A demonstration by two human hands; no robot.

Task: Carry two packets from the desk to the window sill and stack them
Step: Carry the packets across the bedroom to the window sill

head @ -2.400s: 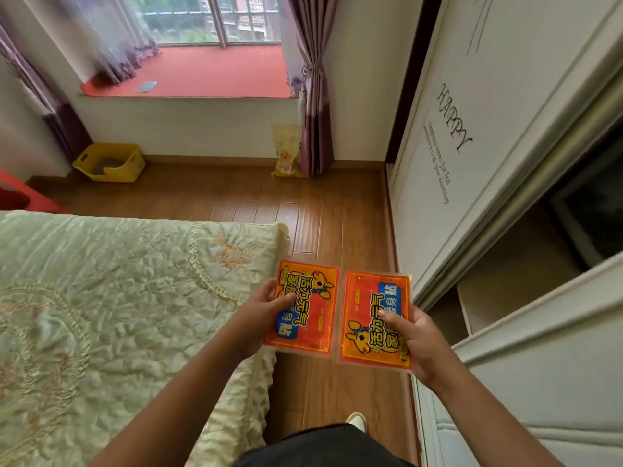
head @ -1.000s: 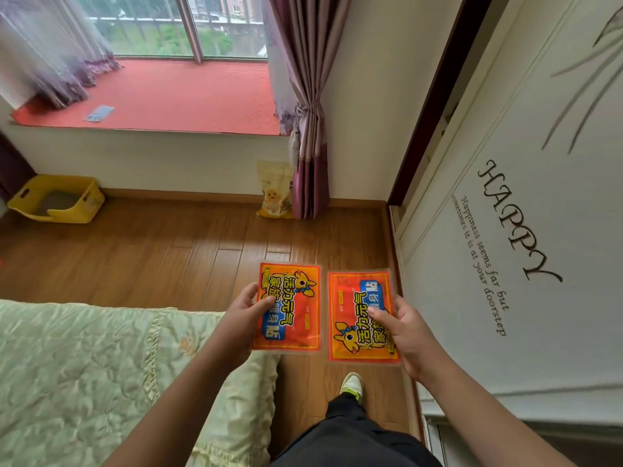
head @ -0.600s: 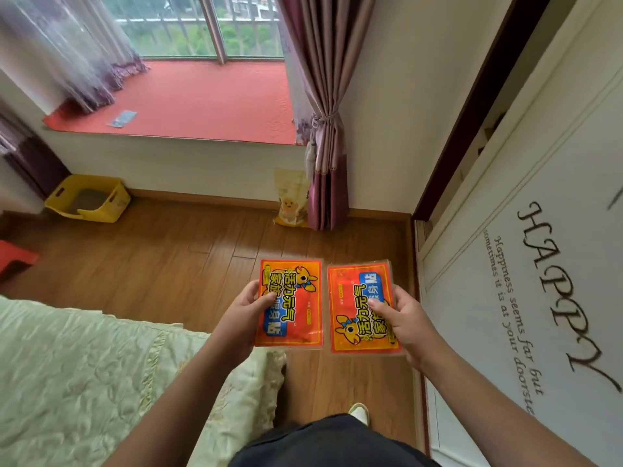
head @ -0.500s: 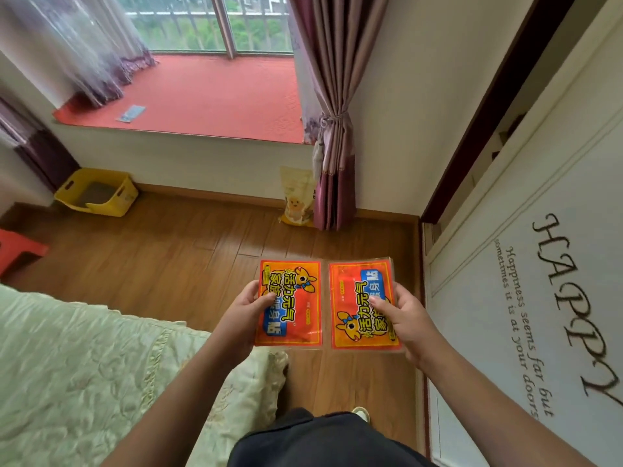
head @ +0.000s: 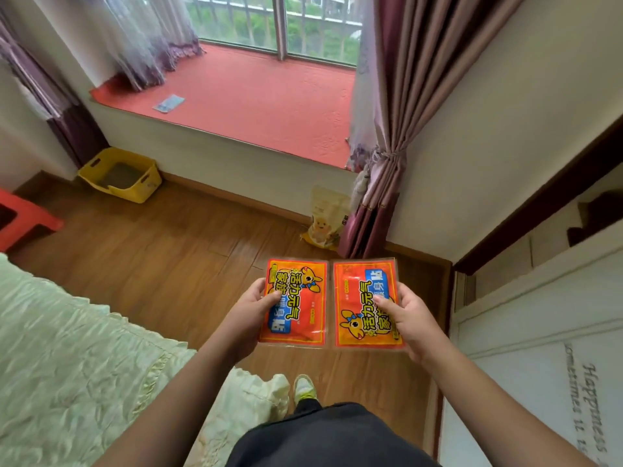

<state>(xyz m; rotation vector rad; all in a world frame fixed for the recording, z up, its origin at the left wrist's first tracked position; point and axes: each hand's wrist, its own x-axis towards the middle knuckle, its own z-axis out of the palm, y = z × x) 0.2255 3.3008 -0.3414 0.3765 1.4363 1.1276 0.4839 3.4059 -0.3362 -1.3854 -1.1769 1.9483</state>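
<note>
Packets, two of them, sat in my hands side by side above the wooden floor [head: 161, 264], their inner long edges just about touching. My left hand [head: 251, 315] was clamped on the left packet [head: 298, 303], thumb pressed on its printed face near the left edge and the fingers hidden underneath. My right hand [head: 409, 323] was clamped the same way on the right packet [head: 362, 303], thumb on its face near the right edge. Both packets were orange-red rectangles with clear sealed borders, held nearly flat with the printed sides up. Each one's long axis ran away from me, toward the window sill [head: 256, 96]. Their prints pointed opposite ways: the cartoon animal lay at the far end of the left packet and at the near end of the right one.

That sill, covered in red, lay ahead and well apart from the packets, with a small flat pale thing [head: 168, 103] resting on it near the left. Below it on the floor stood a yellow bin [head: 123, 175] and a yellow bag [head: 325, 219] leaning beside the tied curtain [head: 387, 146]. The bed [head: 84, 365] lay to my left, and a white wardrobe door [head: 539, 382] stood to my right.
</note>
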